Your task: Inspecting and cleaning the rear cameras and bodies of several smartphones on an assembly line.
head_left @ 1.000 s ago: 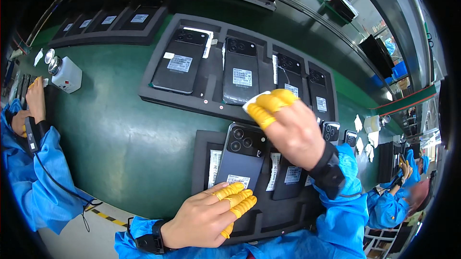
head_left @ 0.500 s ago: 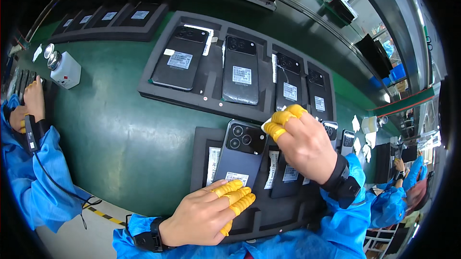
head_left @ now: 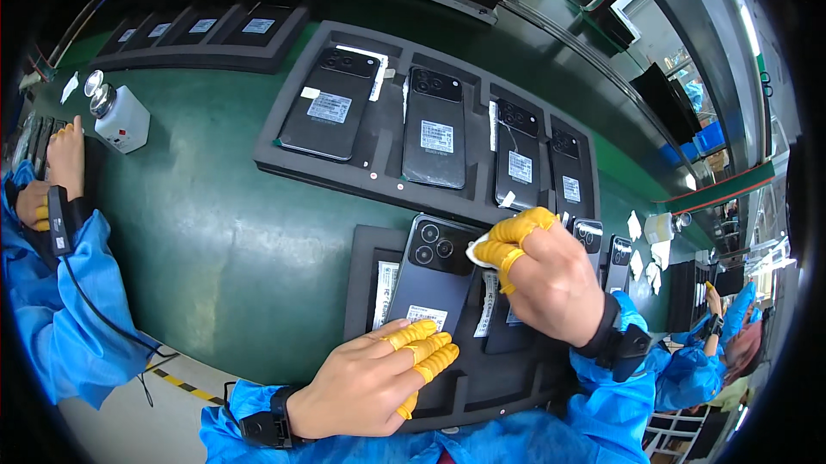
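A dark blue-grey smartphone (head_left: 404,292) lies tilted, back up, over the near foam tray (head_left: 366,245). My left hand (head_left: 370,378), with yellow finger covers, grips its lower end, fingers across the back below a white label. My right hand (head_left: 542,270), also in yellow finger covers, is closed on a small white wipe (head_left: 473,251). The wipe is at the right edge of the camera panel, seemingly touching it. Beneath my right hand, another dark phone (head_left: 503,339) is partly hidden in the tray.
Beyond is a larger foam tray (head_left: 284,154) with several labelled phones. A white pump bottle (head_left: 125,124) stands left, near a co-worker's hand (head_left: 66,154). More phones (head_left: 618,262) and crumpled white wipes (head_left: 637,264) lie to the right. Another tray (head_left: 189,60) sits far left.
My right hand has come slightly nearer, bringing the wipe down along the phone's upper right edge. My left hand and the phone have barely moved.
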### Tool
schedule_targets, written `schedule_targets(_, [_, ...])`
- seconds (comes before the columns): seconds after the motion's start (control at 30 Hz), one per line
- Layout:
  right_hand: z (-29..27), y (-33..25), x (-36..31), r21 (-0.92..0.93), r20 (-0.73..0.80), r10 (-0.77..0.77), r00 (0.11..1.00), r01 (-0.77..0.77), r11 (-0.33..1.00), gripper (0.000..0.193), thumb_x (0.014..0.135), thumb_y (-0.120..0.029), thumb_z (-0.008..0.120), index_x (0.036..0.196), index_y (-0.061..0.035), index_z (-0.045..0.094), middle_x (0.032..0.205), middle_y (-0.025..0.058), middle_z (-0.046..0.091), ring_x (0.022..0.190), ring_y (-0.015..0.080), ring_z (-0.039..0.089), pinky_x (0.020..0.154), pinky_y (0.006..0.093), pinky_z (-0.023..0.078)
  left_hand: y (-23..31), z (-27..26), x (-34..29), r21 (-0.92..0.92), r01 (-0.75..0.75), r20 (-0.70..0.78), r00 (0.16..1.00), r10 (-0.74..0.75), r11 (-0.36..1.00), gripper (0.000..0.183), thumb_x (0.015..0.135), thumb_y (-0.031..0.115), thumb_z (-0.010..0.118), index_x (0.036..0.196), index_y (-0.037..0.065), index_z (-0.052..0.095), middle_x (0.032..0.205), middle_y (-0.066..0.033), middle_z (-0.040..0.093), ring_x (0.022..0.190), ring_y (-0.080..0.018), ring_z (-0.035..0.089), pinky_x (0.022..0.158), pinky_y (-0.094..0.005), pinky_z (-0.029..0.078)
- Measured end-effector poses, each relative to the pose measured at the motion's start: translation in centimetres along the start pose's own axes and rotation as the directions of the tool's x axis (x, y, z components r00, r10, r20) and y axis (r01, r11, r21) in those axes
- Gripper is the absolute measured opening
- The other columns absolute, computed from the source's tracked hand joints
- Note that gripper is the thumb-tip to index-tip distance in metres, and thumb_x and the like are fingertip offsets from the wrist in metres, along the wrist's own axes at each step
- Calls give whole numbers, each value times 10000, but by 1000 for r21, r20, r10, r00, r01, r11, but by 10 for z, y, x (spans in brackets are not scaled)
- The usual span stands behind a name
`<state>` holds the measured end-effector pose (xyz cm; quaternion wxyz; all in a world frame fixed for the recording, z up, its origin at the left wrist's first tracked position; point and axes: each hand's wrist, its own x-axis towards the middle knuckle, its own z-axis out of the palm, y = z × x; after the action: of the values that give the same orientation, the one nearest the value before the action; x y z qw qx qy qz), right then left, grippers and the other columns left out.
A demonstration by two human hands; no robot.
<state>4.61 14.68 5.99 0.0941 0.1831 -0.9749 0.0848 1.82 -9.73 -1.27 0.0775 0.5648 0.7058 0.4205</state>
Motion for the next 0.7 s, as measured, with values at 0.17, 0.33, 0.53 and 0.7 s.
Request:
schedule_targets(0.17, [19, -13, -2, 15, -68, -174, 982, 175, 984, 369, 588, -32, 650, 946, 26, 717, 961, 138, 657, 854, 298, 646, 727, 378, 550, -1, -2, 1, 32, -15, 9, 1000, 15, 999, 375, 777, 91, 617, 1130, 85, 743, 1130, -65, 709, 1090, -210, 668, 1045, -413, 486])
schedule_targets(0.33, [-9, -6, -25, 1, 104, -41, 994, 41, 999, 340, 572, -1, 648, 904, 25, 716, 930, 130, 661, 790, 288, 626, 701, 371, 539, 1, -2, 2, 25, 5, -19, 1000, -5, 1000, 368, 764, 78, 628, 1111, 75, 747, 1098, -64, 715, 1083, -212, 673, 1037, -414, 493])
schedule_targets(0.53, [12, -10, -5, 87, -164, -138, 977, 154, 984, 323, 638, -1, 668, 958, 13, 713, 988, 136, 663, 880, 299, 650, 718, 373, 544, 2, -6, 3, 33, 7, 31, 1000, -8, 999, 333, 739, 73, 654, 1055, 70, 761, 1079, -65, 718, 1084, -229, 676, 1029, -424, 502])
schedule_targets(0.7, [3, -10, -20, -44, 52, -136, 989, 139, 989, 275, 613, -87, 694, 875, -5, 706, 846, 77, 617, 767, 231, 616, 728, 341, 553, 4, -5, 5, 42, 45, 63, 997, -47, 998, 338, 728, 66, 659, 1049, 82, 765, 1094, -62, 719, 1099, -234, 674, 1027, -419, 501])
